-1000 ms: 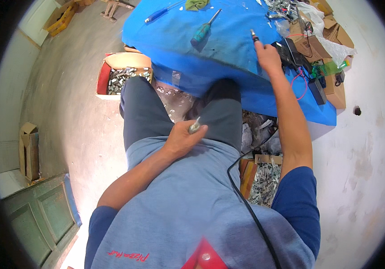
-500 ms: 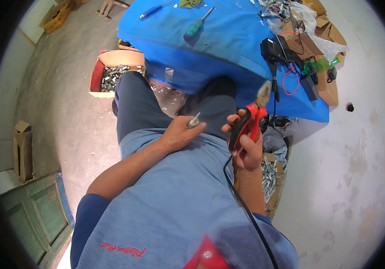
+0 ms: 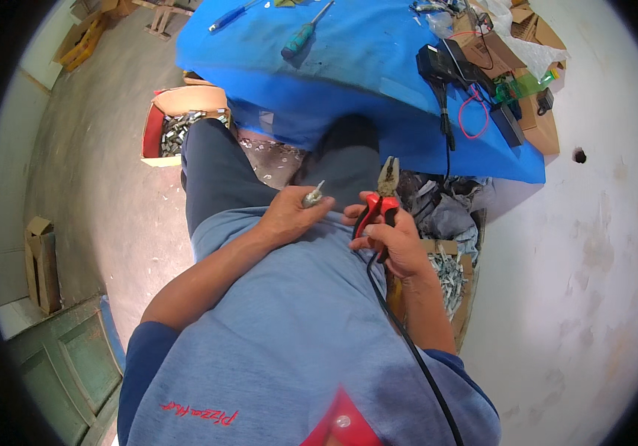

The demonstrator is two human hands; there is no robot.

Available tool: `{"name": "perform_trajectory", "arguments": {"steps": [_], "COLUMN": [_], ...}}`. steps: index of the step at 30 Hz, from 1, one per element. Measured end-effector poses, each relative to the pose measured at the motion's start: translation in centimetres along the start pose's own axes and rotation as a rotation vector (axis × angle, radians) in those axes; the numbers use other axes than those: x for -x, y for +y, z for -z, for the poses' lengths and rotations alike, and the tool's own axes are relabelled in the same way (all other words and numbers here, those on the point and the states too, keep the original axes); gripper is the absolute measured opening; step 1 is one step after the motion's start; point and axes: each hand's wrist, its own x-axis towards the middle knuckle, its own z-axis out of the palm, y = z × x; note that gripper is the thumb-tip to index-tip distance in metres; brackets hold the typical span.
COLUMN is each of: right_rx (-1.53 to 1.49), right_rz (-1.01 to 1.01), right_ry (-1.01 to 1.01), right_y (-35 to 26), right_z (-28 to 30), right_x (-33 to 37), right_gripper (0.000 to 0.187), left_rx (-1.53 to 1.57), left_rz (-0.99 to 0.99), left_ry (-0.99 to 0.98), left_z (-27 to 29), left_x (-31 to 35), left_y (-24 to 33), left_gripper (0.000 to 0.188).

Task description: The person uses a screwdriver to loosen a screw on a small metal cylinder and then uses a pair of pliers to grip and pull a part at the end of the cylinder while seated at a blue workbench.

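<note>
A blue-covered table (image 3: 349, 63) stands on a grey-brown floor (image 3: 111, 141), which spreads past its left edge and looks brightly lit near a green panelled door (image 3: 73, 353). Beyond the table's right edge rises a pale, stained wall (image 3: 572, 245) with a dark hole (image 3: 579, 155).

Pliers (image 3: 385, 201) right of the left hand (image 3: 289, 217), before a table (image 3: 349, 63) with a screwdriver (image 3: 298, 41) left of a power adapter (image 3: 434, 64).

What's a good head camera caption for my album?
Right hand holds red-handled pliers; left hand holds a small pointed piece.
</note>
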Motion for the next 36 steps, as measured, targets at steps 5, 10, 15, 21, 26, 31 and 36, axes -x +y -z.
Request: {"name": "perform_trajectory", "arguments": {"steps": [5,10,15,21,26,31,36], "right_rx": [0.027,0.580,1.257,1.424,1.432,1.485,1.608], "right_rz": [-0.098,0.051,0.331,0.162,0.251,0.357,0.366], "right_ry": [0.061,-0.002,-0.044,-0.204,-0.243,-0.231,-0.252], "right_y": [0.1,-2.5,-1.8,-2.5,-2.5,-2.1,-2.8], "right_z": [-1.4,-0.2,2.0,1.5,1.2,1.6,1.3], "right_x": [1.2,1.5,-0.3,-2.1,-2.3,-2.7,-3.0], "right_gripper": [0.043,0.050,0.060,0.064,0.064,0.064,0.060], "left_rx": [0.039,0.016,0.013,0.015,0.056,-0.008,0.011], "left_rz": [0.006,-0.010,-0.001,-0.013,-0.001,-0.001,-0.009], "left_ry": [-0.005,0.045,0.032,-0.032,-0.061,-0.104,-0.081], "left_z": [0.1,0.1,-0.1,0.0,0.1,0.2,-0.1], "left_x": [-0.1,0.0,0.0,0.1,0.4,0.1,0.3], "left_y": [1.0,0.7,0.7,0.3,0.8,0.9,1.3], "left_gripper": [0.033,0.034,0.032,0.023,0.015,0.017,0.023]}}
